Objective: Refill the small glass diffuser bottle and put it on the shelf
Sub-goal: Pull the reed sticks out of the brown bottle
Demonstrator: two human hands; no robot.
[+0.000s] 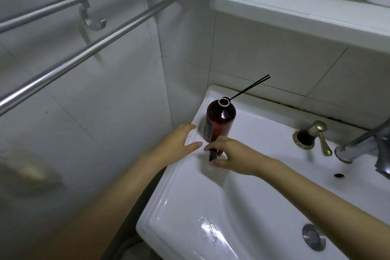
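Observation:
A tall amber refill bottle point(220, 120) with a dark label stands uncapped on the back left corner of the white sink point(181, 202). Two black reed sticks point(250, 88) rise at a slant from behind its neck; what holds them is hidden. My right hand point(234, 157) is just in front of the bottle's base, fingers pinched on a small black cap-like piece point(212, 155). A faint clear shape point(207, 168) lies on the sink ledge under that piece, too blurred to identify. My left hand point(179, 142) rests flat on the sink's left rim, fingers spread, holding nothing.
A white ledge point(295, 17) runs under the window above the sink. A brass tap handle point(316, 136) and a chrome faucet point(377, 152) are at the right, the drain plug point(313, 236) below. Two metal towel bars point(84, 34) cross the tiled wall at the left.

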